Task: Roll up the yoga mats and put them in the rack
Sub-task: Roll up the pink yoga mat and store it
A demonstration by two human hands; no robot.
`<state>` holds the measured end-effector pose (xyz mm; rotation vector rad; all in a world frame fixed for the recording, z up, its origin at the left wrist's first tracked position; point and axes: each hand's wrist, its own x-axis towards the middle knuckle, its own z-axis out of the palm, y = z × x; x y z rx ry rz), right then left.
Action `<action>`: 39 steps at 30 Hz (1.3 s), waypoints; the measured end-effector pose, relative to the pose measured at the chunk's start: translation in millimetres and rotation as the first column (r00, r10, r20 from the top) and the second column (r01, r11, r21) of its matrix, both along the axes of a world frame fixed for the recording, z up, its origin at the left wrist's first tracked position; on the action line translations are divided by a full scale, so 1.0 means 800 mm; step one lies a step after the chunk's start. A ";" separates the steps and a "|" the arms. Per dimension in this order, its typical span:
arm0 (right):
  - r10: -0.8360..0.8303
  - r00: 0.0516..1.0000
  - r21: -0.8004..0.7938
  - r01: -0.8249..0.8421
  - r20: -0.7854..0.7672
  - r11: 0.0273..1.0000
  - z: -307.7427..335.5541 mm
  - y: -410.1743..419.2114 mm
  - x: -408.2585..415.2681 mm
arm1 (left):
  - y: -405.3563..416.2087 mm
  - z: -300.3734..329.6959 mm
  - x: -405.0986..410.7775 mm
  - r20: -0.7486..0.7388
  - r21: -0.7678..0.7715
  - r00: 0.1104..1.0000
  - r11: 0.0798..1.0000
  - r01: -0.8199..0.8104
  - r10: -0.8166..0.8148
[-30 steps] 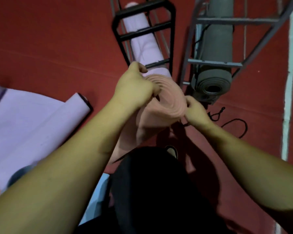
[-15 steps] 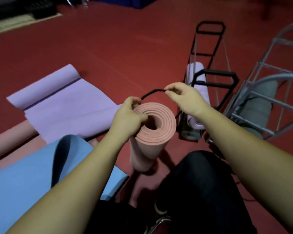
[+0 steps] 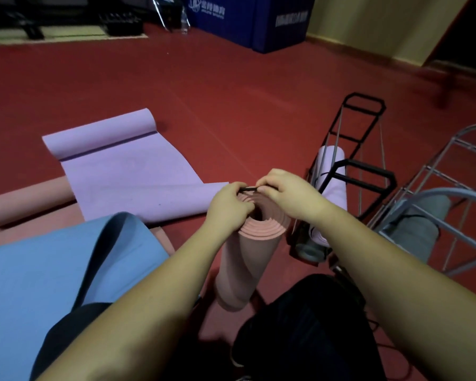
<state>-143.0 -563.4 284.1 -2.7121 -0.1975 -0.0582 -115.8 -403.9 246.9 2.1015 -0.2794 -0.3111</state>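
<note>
Seen from the head camera, a rolled pink yoga mat (image 3: pixel 245 259) stands upright on its end on the red floor (image 3: pixel 231 105), just in front of the person's dark-trousered knee (image 3: pixel 308 325). Above the roll's spiral top, the left hand (image 3: pixel 228 207) and the right hand (image 3: pixel 291 196) meet, each pinching one end of a thin black strap (image 3: pixel 248 189) between fingertips. To the left, a purple mat (image 3: pixel 127 169) lies mostly unrolled with its far end curled, partly over another pink mat (image 3: pixel 25 199) flat on the floor; a blue mat (image 3: pixel 39 270) lies loosely folded in the near left. To the right, a black wire rack (image 3: pixel 363 177) holds a rolled pale lilac mat (image 3: pixel 333 188), and beside it a grey metal rack (image 3: pixel 451 204) holds a rolled grey mat (image 3: pixel 418 229)
</note>
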 end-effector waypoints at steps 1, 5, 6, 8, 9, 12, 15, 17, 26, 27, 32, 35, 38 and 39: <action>-0.016 1.000 -0.022 0.016 0.006 1.000 0.003 0.003 -0.006 | -0.001 0.000 0.003 0.004 -0.003 1.000 1.000 -0.026 0.026; -0.099 0.993 0.061 0.095 0.060 0.994 0.006 0.027 -0.044 | 0.000 -0.001 0.021 0.029 0.018 0.993 0.993 -0.114 0.113; -0.121 0.991 0.115 0.113 0.064 0.987 0.004 0.034 -0.056 | 0.002 0.000 0.026 0.022 0.019 0.991 0.991 -0.133 0.133; -0.165 0.985 0.229 0.151 0.042 0.962 -0.010 0.047 -0.081 | 0.005 -0.001 0.034 0.007 0.018 0.987 0.987 -0.162 0.162; -0.195 0.980 0.284 0.180 0.024 0.942 -0.023 0.051 -0.091 | 0.007 -0.001 0.037 0.005 0.018 0.985 0.985 -0.173 0.172; -0.355 0.935 0.429 0.330 -0.022 0.841 -0.076 0.054 -0.114 | 0.009 -0.003 0.040 0.011 -0.008 0.983 0.983 -0.181 0.182; -0.488 0.871 0.553 0.435 -0.058 0.710 -0.108 0.059 -0.124 | 0.007 -0.006 0.039 0.012 -0.037 0.983 0.983 -0.181 0.182; -0.513 0.855 0.597 0.447 -0.069 0.666 -0.109 0.063 -0.123 | 0.003 -0.007 0.040 0.016 -0.053 0.985 0.984 -0.172 0.174; -0.736 0.672 0.712 0.557 -0.082 0.429 -0.067 0.022 -0.048 | -0.011 -0.015 0.041 0.030 -0.079 0.992 0.990 -0.116 0.119; -0.695 0.706 0.721 0.552 -0.137 0.419 -0.061 0.025 -0.038 | -0.013 -0.015 0.041 0.030 -0.088 0.993 0.990 -0.113 0.116; -0.623 0.766 0.697 0.535 -0.160 0.478 -0.072 0.055 -0.010 | -0.017 -0.015 0.038 0.024 -0.182 0.991 0.975 -0.128 0.134; -0.661 0.726 0.740 0.548 -0.189 0.390 -0.074 0.053 -0.002 | -0.012 -0.019 0.033 -0.048 -0.336 0.979 0.919 -0.204 0.200; -0.640 0.731 0.756 0.553 -0.239 0.349 -0.070 0.047 0.004 | -0.007 -0.027 0.020 -0.106 -0.454 0.951 0.837 -0.305 0.289; -0.630 0.735 0.765 0.549 -0.251 0.336 -0.069 0.046 0.004 | -0.004 -0.030 0.015 -0.118 -0.472 0.946 0.821 -0.321 0.302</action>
